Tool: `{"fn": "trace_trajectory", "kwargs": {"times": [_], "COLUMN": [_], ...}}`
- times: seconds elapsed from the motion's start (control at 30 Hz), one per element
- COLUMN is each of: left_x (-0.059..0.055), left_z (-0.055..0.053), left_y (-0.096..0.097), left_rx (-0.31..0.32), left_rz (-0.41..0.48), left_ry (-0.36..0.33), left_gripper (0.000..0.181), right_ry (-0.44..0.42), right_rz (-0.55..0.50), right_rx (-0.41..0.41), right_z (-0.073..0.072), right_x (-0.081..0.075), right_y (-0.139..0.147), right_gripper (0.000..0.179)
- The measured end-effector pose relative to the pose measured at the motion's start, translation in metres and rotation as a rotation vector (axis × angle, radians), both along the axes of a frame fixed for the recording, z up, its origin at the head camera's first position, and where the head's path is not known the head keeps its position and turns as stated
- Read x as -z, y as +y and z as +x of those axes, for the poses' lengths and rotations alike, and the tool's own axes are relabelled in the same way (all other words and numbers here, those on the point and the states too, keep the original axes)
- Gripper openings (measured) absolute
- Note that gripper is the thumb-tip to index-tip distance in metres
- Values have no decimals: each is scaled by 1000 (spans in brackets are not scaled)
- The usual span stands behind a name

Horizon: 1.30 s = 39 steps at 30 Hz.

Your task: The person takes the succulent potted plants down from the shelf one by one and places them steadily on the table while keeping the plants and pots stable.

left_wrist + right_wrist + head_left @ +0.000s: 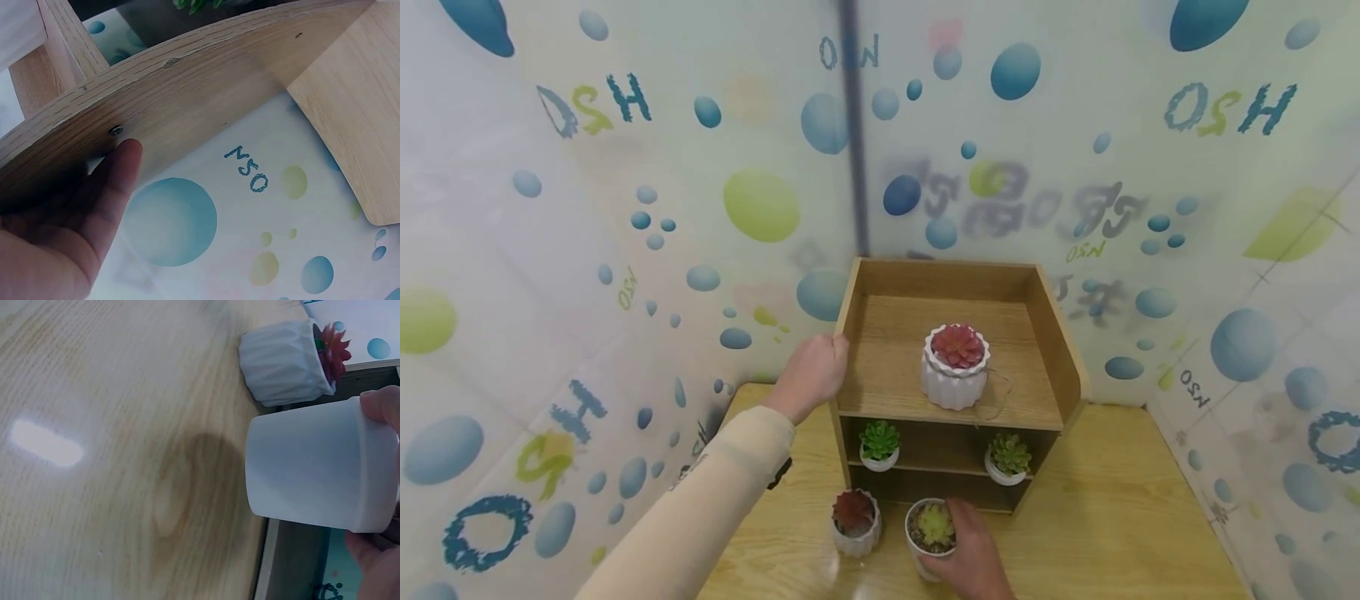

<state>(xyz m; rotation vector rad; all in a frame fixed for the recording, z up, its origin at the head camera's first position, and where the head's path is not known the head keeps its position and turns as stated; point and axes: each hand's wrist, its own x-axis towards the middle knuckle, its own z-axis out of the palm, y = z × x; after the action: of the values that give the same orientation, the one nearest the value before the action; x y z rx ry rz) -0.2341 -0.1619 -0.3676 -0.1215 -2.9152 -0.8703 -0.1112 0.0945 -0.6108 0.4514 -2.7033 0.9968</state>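
My left hand (812, 375) grips the left side panel of a small wooden shelf (940, 308) at its upper edge. In the left wrist view, straight fingers (119, 194) lie along the panel's outer face. My right hand (973, 558) holds a smooth white pot (306, 465) by its rim; a pale green succulent (936, 527) grows from it. The right wrist view shows this pot raised over the table, its shadow below. Left of it, a ribbed white pot with a dark red succulent (855, 521) stands on the table before the shelf.
On the shelf's top board stands a ribbed white pot (953, 385) with a pinkish-red succulent. Two small potted green succulents, one on the left (880, 442) and one on the right (1009, 457), occupy the middle level. Patterned walls enclose the wooden table (1120, 500).
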Motion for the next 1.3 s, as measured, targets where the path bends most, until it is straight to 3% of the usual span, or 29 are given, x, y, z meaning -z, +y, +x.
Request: {"fn": "trace_trajectory", "kwargs": {"times": [0.3, 0.83, 1.17, 1.3], "left_x": [0, 1, 1, 1], "left_z": [2, 3, 3, 3], "left_y": [0, 0, 1, 0], "left_rx": [-11, -17, -22, -22], "left_rz": [-15, -12, -7, -3], "left_ry": [2, -3, 2, 1], "left_gripper": [56, 55, 55, 55], "right_ry": [53, -76, 49, 58], "right_rz": [21, -16, 16, 5], "right_rx": [11, 62, 76, 66], "right_z": [1, -2, -5, -6], "right_x": [16, 34, 42, 41], "right_y": [-6, -17, -25, -28], "right_gripper": [87, 88, 88, 87]}}
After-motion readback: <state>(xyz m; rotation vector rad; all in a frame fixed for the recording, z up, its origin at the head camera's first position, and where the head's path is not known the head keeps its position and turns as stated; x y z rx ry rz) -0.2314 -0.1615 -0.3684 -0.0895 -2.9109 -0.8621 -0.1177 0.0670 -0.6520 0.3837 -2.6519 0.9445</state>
